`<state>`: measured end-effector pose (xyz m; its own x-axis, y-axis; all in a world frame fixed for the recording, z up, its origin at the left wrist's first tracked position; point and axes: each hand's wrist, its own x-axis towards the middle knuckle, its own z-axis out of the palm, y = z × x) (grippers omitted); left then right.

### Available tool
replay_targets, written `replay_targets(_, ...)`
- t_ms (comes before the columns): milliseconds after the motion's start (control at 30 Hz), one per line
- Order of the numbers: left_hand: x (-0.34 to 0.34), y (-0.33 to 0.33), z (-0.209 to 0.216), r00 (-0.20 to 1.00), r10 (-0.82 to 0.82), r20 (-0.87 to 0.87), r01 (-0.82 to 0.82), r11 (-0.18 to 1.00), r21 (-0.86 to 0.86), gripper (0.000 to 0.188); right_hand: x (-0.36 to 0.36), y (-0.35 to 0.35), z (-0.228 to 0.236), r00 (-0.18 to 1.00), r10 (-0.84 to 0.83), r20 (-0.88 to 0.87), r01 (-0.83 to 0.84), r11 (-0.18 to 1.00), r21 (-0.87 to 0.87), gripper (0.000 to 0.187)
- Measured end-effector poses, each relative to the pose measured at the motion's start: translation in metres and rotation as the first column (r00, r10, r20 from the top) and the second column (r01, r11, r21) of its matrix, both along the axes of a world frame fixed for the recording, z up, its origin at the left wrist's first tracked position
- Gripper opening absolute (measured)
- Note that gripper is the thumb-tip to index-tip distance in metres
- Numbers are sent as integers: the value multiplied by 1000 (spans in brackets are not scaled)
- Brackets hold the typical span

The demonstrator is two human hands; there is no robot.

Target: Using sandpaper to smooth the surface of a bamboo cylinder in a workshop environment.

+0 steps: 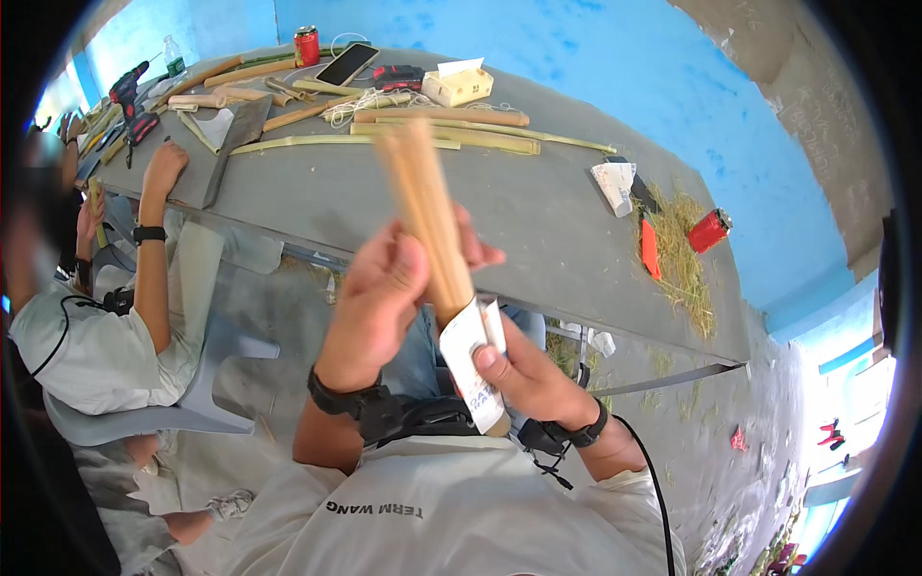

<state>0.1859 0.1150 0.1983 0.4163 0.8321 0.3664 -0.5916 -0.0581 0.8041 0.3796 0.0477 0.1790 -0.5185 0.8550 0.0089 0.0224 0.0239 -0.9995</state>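
A pale brown bamboo piece (pixel 437 230) rises at a tilt in front of me, its upper end blurred. My left hand (pixel 370 312) is closed around its middle, with fingertips showing on the far side. A white folded sheet (pixel 469 350) with print on it lies against the lower part of the bamboo. My right hand (pixel 533 379) grips this sheet, thumb on the near face. The bamboo's lower end is mostly hidden by the sheet. Both hands are above my lap, just short of the table's near edge.
On the grey table (pixel 538 206) lie bamboo strips (pixel 451 139), a cleaver-like blade (pixel 240 139), a phone (pixel 348 64), a tissue pack (pixel 456 88) and a cordless drill (pixel 130 101). Shavings (pixel 684 274) surround a red can (pixel 710 230) at right. A co-worker's hand (pixel 165 171) rests at left.
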Motion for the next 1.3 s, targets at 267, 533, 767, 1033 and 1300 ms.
replay_targets(267, -8, 13, 13, 938, 214, 271, -217, 976, -22, 48, 3, -15, -27, 994, -10, 113, 12, 1000, -23, 54)
replay_targets(533, 7, 11, 19, 866, 440, 236, -438, 897, -65, 44, -4, -21, -26, 807, -421, 414, 143, 820, 554, 51)
replay_targets(767, -5, 46, 4, 497, -447, 744, 463, 862, 208, 24, 3, -5, -13, 957, 243, -157, -267, 951, -154, 60)
replay_targets(1033, 4, 30, 32, 901, 366, 233, -321, 924, -209, 24, -24, -1, -30, 867, -358, 347, 170, 867, 468, 55)
replay_targets(1300, -10, 45, 1, 474, -647, 597, 467, 760, 453, 23, -8, -2, -5, 981, 152, 121, -171, 970, 171, 55)
